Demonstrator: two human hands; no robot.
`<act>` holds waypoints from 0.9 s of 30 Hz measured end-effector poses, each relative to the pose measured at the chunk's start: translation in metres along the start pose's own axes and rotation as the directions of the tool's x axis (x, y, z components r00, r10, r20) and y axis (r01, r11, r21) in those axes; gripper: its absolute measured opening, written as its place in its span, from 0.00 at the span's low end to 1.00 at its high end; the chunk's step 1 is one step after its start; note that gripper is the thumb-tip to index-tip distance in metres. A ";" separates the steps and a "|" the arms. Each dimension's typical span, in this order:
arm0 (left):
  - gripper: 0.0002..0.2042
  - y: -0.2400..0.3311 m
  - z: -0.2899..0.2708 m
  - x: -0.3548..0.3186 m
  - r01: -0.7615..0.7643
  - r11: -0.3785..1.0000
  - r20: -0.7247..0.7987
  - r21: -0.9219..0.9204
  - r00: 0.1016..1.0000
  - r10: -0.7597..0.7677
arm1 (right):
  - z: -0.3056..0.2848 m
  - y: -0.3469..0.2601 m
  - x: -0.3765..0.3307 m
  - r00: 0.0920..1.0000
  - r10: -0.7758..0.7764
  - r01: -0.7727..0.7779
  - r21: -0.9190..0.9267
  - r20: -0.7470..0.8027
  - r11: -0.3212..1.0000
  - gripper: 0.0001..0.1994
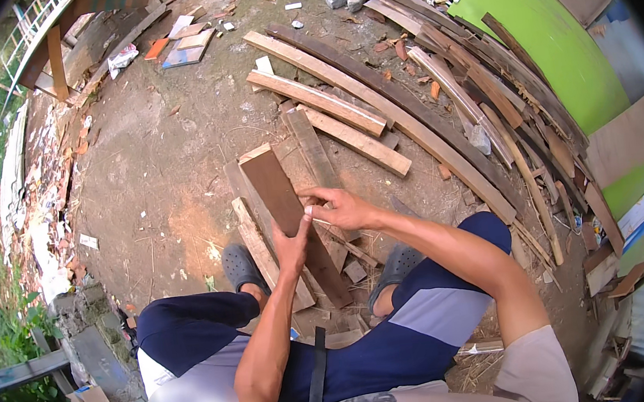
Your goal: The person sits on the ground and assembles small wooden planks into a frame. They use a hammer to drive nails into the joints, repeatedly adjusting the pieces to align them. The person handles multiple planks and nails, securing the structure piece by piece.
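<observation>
A brown wooden plank (277, 194) slants up between my knees, its pale cut end at the far side. My left hand (293, 245) is closed around the plank partway along its length. Against the plank's right edge, my right hand (341, 210) has its thumb and fingers drawn together close to my left thumb. Whatever those fingers pinch is too small to make out. Beside and under the plank lie more boards, among them a pale wooden strip (257, 243) to its left and a grey-brown board (312, 147) beyond it.
Several long timber beams (374, 101) lie across the ground to the right. Behind them are a heap of scrap wood (512, 102) and a green panel (540, 37). Board offcuts (188, 46) lie at the far left. A low block wall (97, 334) stands at near left.
</observation>
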State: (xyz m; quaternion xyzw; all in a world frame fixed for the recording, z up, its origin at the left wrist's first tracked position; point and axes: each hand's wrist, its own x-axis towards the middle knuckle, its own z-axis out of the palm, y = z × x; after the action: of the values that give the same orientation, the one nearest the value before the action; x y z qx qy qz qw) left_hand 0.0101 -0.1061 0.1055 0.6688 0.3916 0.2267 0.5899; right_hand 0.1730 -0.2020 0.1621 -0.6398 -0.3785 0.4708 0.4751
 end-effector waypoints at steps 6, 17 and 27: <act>0.34 -0.014 -0.014 0.051 0.163 0.987 -0.186 0.015 0.970 -0.157 | -0.070 0.073 0.053 0.934 0.320 -0.337 -0.698 -0.161 0.632 0.31; 0.41 -0.051 -0.027 0.132 0.397 0.834 -0.302 0.384 0.907 -0.292 | -0.206 0.170 0.131 0.700 0.268 -0.713 -0.669 -0.662 0.212 0.50; 0.52 -0.076 -0.019 0.268 0.483 0.749 -0.174 0.454 0.872 -0.457 | -0.207 0.171 0.161 0.720 0.368 -0.684 -0.692 -0.588 0.231 0.35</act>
State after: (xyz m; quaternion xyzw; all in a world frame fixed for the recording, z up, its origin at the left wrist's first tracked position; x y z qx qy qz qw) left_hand 0.1346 0.1172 -0.0062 0.6680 0.6062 -0.0169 0.4313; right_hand 0.4217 -0.1487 -0.0201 -0.9393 -0.2440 0.2314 -0.0685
